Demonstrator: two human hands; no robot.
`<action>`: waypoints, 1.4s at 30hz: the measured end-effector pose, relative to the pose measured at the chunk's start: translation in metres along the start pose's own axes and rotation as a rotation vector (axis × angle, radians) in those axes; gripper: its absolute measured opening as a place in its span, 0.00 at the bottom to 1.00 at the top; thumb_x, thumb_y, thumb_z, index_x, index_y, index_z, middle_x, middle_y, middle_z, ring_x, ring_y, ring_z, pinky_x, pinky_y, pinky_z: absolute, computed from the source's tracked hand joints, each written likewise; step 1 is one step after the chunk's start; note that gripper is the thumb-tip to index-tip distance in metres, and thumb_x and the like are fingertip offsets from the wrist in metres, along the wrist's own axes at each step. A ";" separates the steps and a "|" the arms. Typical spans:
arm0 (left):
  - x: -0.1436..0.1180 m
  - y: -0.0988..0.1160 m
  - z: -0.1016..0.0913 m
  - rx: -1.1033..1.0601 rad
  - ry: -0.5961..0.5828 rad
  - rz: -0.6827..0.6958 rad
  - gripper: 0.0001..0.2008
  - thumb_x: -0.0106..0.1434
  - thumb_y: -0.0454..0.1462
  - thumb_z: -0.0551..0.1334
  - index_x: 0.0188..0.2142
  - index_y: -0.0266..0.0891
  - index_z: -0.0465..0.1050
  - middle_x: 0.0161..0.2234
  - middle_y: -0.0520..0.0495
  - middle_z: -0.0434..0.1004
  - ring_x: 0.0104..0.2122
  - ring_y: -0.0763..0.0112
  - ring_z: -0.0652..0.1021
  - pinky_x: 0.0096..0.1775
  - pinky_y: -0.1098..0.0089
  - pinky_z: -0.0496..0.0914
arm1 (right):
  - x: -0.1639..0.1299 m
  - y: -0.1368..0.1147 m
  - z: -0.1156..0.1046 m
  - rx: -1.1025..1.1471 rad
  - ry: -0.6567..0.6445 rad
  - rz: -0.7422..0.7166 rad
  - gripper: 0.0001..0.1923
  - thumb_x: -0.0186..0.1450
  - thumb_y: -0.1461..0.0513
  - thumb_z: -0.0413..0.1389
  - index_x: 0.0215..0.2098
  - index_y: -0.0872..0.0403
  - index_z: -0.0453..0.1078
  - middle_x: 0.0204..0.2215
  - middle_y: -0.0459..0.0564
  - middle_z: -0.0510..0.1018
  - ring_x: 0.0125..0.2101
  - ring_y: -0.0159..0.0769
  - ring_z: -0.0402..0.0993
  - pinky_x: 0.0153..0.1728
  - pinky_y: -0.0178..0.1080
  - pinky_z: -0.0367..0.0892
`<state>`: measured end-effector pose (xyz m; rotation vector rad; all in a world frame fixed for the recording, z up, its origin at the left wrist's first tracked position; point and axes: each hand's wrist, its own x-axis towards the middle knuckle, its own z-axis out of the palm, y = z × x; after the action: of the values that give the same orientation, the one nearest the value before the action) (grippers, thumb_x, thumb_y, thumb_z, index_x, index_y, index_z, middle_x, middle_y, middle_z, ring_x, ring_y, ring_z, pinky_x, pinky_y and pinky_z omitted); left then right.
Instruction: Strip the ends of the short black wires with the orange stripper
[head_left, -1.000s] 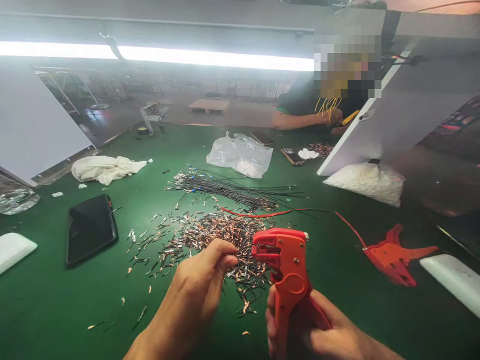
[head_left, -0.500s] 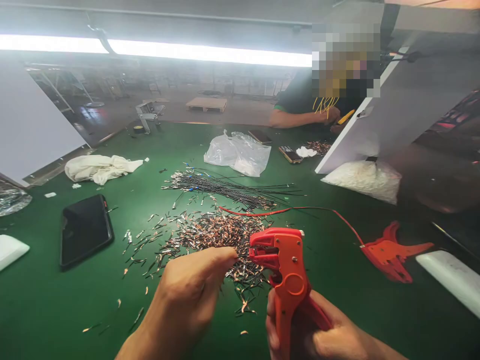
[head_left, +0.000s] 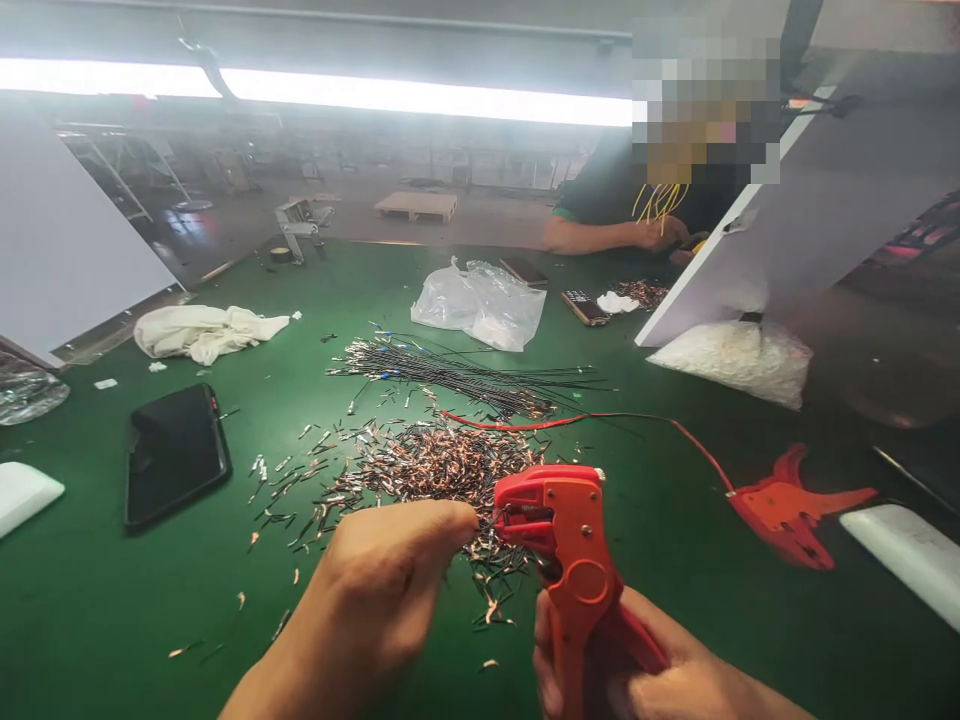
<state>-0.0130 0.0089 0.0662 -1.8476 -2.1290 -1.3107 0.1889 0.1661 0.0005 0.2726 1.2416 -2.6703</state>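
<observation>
Head view looked down on a green table (head_left: 112, 620). Right hand (head_left: 637, 670) was wrapped around the handles of an orange wire stripper (head_left: 570, 560), gripping it upright with the head pointing left. Left hand (head_left: 382, 590) was pinched shut, thumb and forefinger together at the stripper's mouth; whatever piece it held was too small to make out. Both hands sat near the bottom edge of the frame, close together, meeting at the tool's head.

Just beyond the hands lay a heap of short copper and black wire scraps (head_left: 427, 465), spread loosely over the table. Behind the heap lay a bundle of long thin black wires (head_left: 465, 375), roughly crosswise. A red wire (head_left: 600, 418) ran from the bundle's near side to a second orange tool (head_left: 787, 510) lying flat on the right.

A dark phone (head_left: 174, 455) lay face up on the left, a white cloth (head_left: 206, 330) behind it. A clear plastic bag (head_left: 480, 305) sat further back at centre. Across the table a person's forearm rested on the edge, a hand (head_left: 660, 232) holding yellow wires (head_left: 656, 200).
</observation>
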 end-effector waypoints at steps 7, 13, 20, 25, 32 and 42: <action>0.000 0.000 -0.002 -0.058 -0.073 -0.077 0.11 0.67 0.30 0.56 0.33 0.38 0.76 0.25 0.52 0.79 0.20 0.77 0.75 0.24 0.78 0.68 | 0.003 -0.016 0.012 -0.128 -0.006 0.001 0.16 0.57 0.56 0.65 0.38 0.59 0.73 0.31 0.49 0.73 0.30 0.32 0.64 0.32 0.34 0.57; 0.001 0.000 -0.003 -0.099 -0.140 -0.116 0.12 0.68 0.31 0.55 0.33 0.39 0.76 0.22 0.53 0.76 0.19 0.78 0.72 0.23 0.78 0.65 | 0.003 -0.017 0.020 -0.136 0.046 -0.012 0.21 0.55 0.51 0.65 0.36 0.58 0.70 0.29 0.48 0.68 0.29 0.33 0.59 0.31 0.36 0.53; 0.001 -0.001 -0.010 -0.107 -0.240 -0.083 0.14 0.69 0.30 0.53 0.31 0.38 0.74 0.21 0.54 0.69 0.20 0.78 0.68 0.24 0.76 0.61 | 0.004 -0.014 0.012 -0.178 -0.062 0.001 0.19 0.56 0.52 0.65 0.35 0.56 0.67 0.27 0.45 0.65 0.27 0.30 0.55 0.27 0.35 0.50; -0.001 -0.001 -0.010 -0.098 -0.292 -0.090 0.14 0.68 0.29 0.51 0.31 0.38 0.73 0.20 0.58 0.58 0.19 0.78 0.61 0.23 0.75 0.57 | 0.000 -0.015 0.017 -0.236 0.029 0.021 0.22 0.55 0.48 0.65 0.33 0.57 0.68 0.26 0.45 0.65 0.27 0.30 0.55 0.28 0.35 0.50; -0.002 -0.005 -0.004 0.018 -0.261 -0.162 0.13 0.70 0.32 0.52 0.28 0.39 0.69 0.20 0.58 0.62 0.20 0.79 0.63 0.24 0.76 0.58 | 0.000 -0.020 0.020 -0.225 0.015 -0.023 0.22 0.55 0.49 0.66 0.31 0.56 0.65 0.24 0.43 0.65 0.24 0.27 0.54 0.25 0.33 0.49; -0.001 -0.009 0.006 0.009 -0.265 -0.199 0.13 0.70 0.33 0.51 0.30 0.39 0.70 0.21 0.57 0.65 0.20 0.78 0.65 0.24 0.77 0.58 | -0.004 -0.022 0.025 -0.227 0.095 0.039 0.25 0.54 0.45 0.66 0.31 0.56 0.64 0.26 0.45 0.64 0.26 0.29 0.55 0.28 0.35 0.51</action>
<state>-0.0167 0.0120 0.0566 -1.9443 -2.5034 -1.1387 0.1849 0.1608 0.0334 0.3883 1.5344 -2.4801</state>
